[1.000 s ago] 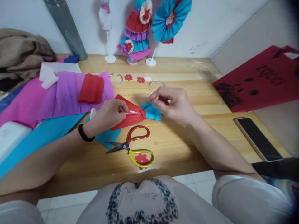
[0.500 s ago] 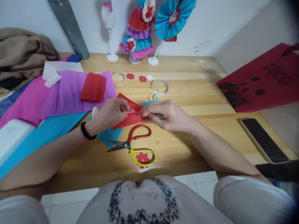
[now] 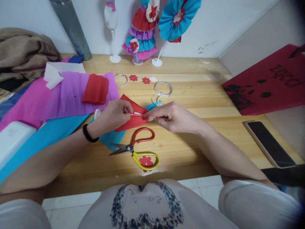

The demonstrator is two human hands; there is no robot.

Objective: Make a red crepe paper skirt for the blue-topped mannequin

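Observation:
Between my hands lies a piece of red crepe paper with a thin white stick across it. My left hand is closed, thumb and forefinger pinching the stick's left part. A white round disc shows beside that wrist; whether it joins the stick is hidden. At the stick's right end, my right hand is closed in a pinch, its fingertips over the red paper. Some blue paper shows behind the right fingers. Just below the hands, red-and-yellow-handled scissors lie with blades apart, one handle ringing a red paper flower.
Double-sided tape rolls and small red flowers lie beyond my hands. White-footed paper decorations stand by the wall. Purple crepe paper spreads left, near a bottle. A red bag and a phone are right.
My right fingertips have shifted slightly right along the white stick, so more of it shows. My left hand keeps nearly the same place; the scissors have not moved.

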